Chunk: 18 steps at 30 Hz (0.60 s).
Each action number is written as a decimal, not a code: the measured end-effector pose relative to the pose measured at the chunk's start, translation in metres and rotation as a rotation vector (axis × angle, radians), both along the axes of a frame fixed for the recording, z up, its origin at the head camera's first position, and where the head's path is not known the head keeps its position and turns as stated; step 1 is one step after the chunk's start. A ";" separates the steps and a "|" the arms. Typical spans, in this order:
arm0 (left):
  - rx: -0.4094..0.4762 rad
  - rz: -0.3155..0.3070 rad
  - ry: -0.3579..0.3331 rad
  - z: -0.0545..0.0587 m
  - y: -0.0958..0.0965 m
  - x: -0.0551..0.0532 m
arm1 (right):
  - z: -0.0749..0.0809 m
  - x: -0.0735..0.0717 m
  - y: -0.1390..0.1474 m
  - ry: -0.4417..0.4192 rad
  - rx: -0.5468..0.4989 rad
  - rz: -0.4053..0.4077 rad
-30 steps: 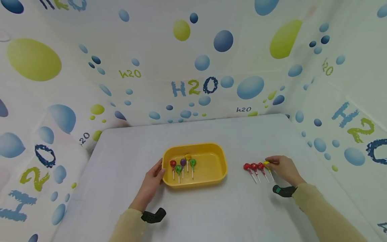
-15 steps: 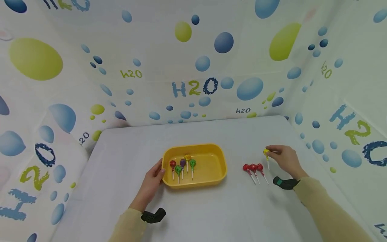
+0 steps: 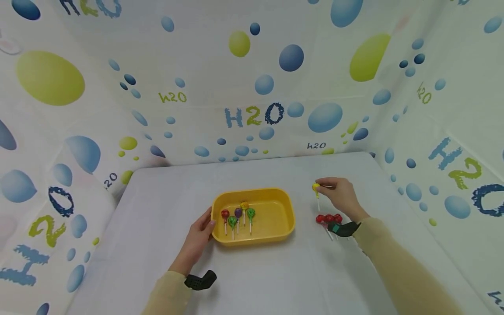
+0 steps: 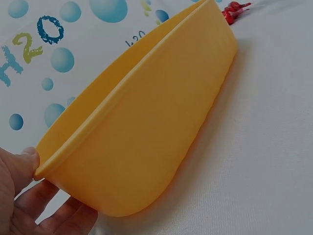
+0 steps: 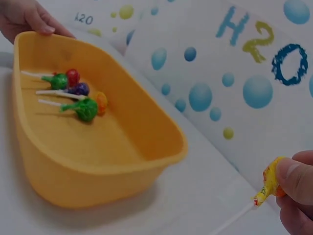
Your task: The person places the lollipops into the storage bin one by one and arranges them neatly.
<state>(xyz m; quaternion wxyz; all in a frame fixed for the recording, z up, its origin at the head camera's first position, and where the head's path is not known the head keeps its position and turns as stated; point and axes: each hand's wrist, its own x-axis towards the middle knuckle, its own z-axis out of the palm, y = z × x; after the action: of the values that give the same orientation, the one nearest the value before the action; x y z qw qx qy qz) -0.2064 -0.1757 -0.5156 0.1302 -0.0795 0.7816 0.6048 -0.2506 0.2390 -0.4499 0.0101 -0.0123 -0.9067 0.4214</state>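
My right hand point(image 3: 339, 194) pinches a yellow-wrapped lollipop point(image 5: 271, 181) by its head, its white stick hanging down. It is raised over the table, right of a yellow tray point(image 3: 275, 238). My left hand point(image 3: 200, 229) grips the tray's left end, thumb point(image 4: 30, 159) at the rim and fingers against the outer wall. Inside the tray's left half lie a red lollipop point(image 3: 225, 213), a purple lollipop point(image 3: 238, 212), a yellow-orange lollipop point(image 5: 101, 103) and two green lollipops, one nearer the front point(image 3: 232, 221) and one farther right point(image 3: 251, 212).
Three red lollipops point(image 3: 329, 218) lie side by side on the white table point(image 3: 260, 280), right of the tray, partly hidden by the right wrist's black strap device point(image 3: 344, 229). A patterned curtain point(image 3: 212, 57) with H2O lettering hangs behind and at both sides.
My right hand picked the yellow lollipop up from beside the red ones, raised it and carried it left toward the tray. The left hand stays on the tray.
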 end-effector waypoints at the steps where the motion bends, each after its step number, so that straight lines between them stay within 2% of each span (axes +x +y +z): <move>1: 0.002 0.000 0.001 0.000 0.000 0.000 | 0.000 -0.002 -0.008 -0.009 -0.011 0.005; 9: -0.006 0.003 -0.002 0.002 0.000 0.001 | -0.003 -0.013 -0.072 -0.014 -0.036 0.057; 14: -0.005 0.007 0.003 0.001 0.000 0.000 | -0.007 -0.019 -0.108 -0.066 -0.065 0.093; 18: -0.005 0.007 0.005 -0.001 -0.001 -0.001 | -0.013 -0.022 -0.132 -0.085 -0.032 0.151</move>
<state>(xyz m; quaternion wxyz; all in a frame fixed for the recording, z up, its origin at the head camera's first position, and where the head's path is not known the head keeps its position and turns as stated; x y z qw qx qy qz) -0.2069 -0.1767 -0.5161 0.1259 -0.0813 0.7831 0.6035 -0.2724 0.1074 -0.4631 -0.0601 0.0380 -0.8979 0.4344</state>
